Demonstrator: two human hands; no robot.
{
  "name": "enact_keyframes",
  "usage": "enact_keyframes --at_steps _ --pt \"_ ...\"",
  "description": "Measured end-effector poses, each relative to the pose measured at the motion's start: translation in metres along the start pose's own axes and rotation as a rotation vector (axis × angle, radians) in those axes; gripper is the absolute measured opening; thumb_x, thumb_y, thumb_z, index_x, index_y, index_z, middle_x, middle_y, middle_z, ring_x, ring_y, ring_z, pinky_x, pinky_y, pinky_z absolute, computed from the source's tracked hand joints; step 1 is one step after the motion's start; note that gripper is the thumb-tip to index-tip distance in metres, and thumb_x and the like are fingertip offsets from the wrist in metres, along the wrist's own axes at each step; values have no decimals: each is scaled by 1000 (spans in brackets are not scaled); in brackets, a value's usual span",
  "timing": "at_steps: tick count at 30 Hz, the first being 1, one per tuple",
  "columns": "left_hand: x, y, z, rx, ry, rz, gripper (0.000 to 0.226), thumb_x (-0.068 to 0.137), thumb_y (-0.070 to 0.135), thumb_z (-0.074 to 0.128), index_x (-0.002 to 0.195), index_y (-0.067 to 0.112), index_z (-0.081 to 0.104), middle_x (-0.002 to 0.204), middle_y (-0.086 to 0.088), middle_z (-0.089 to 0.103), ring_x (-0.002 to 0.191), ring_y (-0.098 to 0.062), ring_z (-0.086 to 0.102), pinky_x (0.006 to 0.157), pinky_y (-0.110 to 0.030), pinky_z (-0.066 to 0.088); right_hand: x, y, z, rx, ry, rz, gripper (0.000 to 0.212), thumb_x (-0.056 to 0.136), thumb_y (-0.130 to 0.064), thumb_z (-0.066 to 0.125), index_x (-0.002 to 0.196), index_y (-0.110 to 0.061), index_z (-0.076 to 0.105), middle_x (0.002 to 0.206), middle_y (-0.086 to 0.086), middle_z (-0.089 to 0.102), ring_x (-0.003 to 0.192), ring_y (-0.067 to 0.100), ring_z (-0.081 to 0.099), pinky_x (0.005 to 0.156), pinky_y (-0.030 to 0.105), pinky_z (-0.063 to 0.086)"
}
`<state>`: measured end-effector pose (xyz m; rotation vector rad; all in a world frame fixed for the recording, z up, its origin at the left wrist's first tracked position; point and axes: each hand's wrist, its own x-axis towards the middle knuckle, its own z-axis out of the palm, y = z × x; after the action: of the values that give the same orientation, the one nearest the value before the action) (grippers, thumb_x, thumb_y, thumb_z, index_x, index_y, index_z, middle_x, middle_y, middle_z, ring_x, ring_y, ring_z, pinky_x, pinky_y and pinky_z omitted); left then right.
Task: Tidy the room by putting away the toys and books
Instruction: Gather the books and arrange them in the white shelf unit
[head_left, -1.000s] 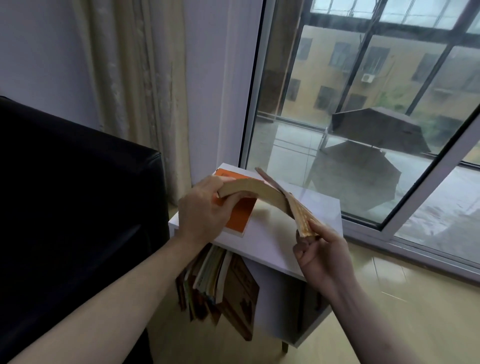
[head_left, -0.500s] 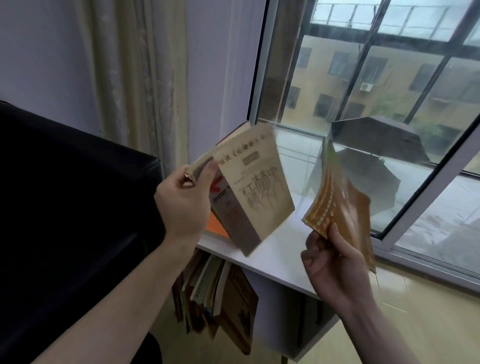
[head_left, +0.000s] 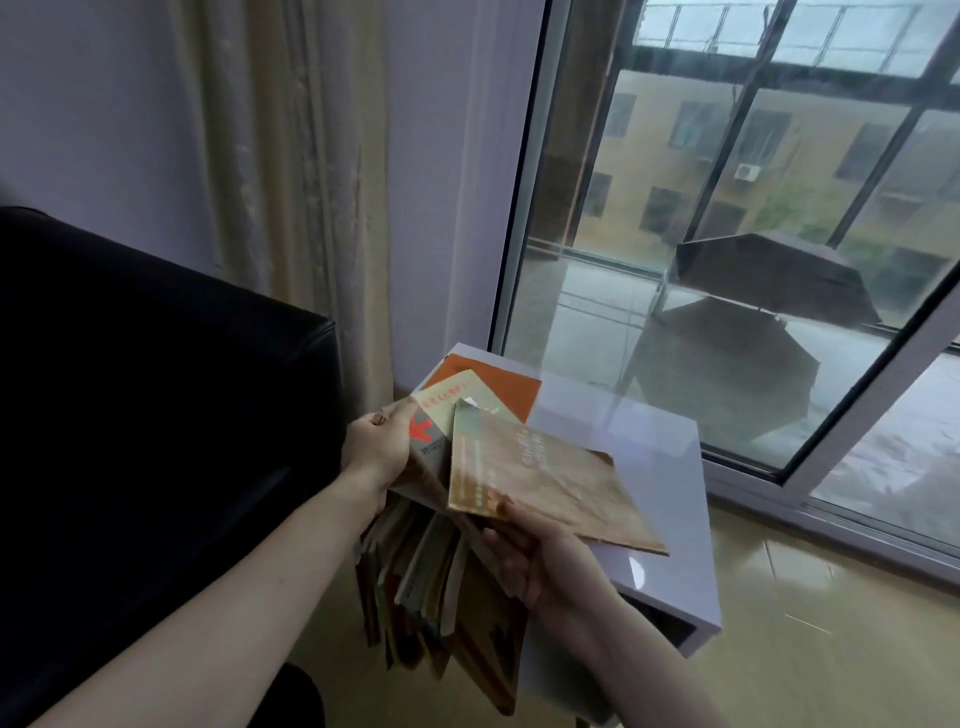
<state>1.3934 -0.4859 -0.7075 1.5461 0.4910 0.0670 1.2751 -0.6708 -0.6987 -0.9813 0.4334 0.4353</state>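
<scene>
My left hand grips a grey book with a red arrow mark and a pale yellow cover behind it, held over the white cabinet's left edge. A thin tan book lies on top of the grey one, its lower edge pinched by my right hand, thumb on top. An orange book lies flat on the white cabinet top, behind the held books. Under the hands, several books stand crammed in the cabinet's open shelf, leaning outward.
A black sofa arm stands close on the left. A cream curtain hangs behind the cabinet. A large sliding window runs along the right, above a glossy tiled floor.
Both hands have come down and together. The two books, held apart and upright half a second ago, now overlap flat above the cabinet's front left corner.
</scene>
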Motion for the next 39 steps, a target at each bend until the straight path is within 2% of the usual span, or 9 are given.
enact_keyframes --at_steps 9,13,15,21,25,28,32,36,39 --pt "-22 -10 -3 81 -354 -70 41 80 42 85 109 19 69 103 -3 78 94 -23 75 73 -34 61 5 0 9 -23 -146 107 42 106 -38 46 129 -10 67 122 12 74 84 19 76 55 23 58" --pt "-17 -17 -3 151 -425 -70 65 56 35 100 109 12 71 101 -4 79 97 -26 76 90 -47 62 -5 -7 7 -294 -195 106 49 105 -47 45 126 -10 71 120 14 74 90 23 75 60 27 59" --pt "-16 -17 -2 138 -421 -86 54 63 25 98 107 10 70 98 -6 80 94 -27 77 92 -50 61 -17 -14 4 -482 -194 51 43 104 -44 51 122 -11 72 115 15 75 95 26 74 67 29 59" --pt "-15 -18 1 125 -375 -76 69 54 33 97 111 14 65 101 -4 79 96 -26 76 94 -50 60 -30 -41 -30 -829 248 -604 9 94 -21 72 100 -25 78 92 -6 78 86 14 75 65 21 55" --pt "-21 -13 -1 292 -378 -14 50 72 41 92 108 20 65 104 0 75 98 -20 73 92 -44 61 -16 -49 -71 -1021 530 -581 41 86 -33 79 124 -38 64 123 -16 60 111 5 56 92 32 51" --pt "-19 -15 -4 422 -418 -44 56 72 56 87 108 24 59 112 0 70 105 -22 68 96 -45 59 -12 -44 -76 -1084 485 -446 65 85 -40 80 143 -35 50 138 -6 49 117 11 52 97 32 48" --pt "-19 -17 -13 540 -509 -107 81 63 73 83 122 28 52 119 0 64 110 -23 63 99 -47 56 -10 -28 -62 -1132 460 -544 59 89 -35 77 142 -30 52 141 -7 46 115 5 47 95 22 43" --pt "-10 -10 -29 440 -420 -70 60 71 55 88 114 19 66 106 -5 76 96 -24 74 88 -44 63 -9 -24 -50 -1014 450 -626 41 91 -32 74 128 -35 57 134 -9 54 114 9 57 92 29 57" --pt "-6 -2 -37 225 -275 -28 42 73 36 88 102 8 76 89 -8 79 83 -26 77 78 -42 65 -8 -25 -43 -1020 415 -678 39 93 -30 73 128 -35 58 134 -10 55 109 6 60 76 17 55"
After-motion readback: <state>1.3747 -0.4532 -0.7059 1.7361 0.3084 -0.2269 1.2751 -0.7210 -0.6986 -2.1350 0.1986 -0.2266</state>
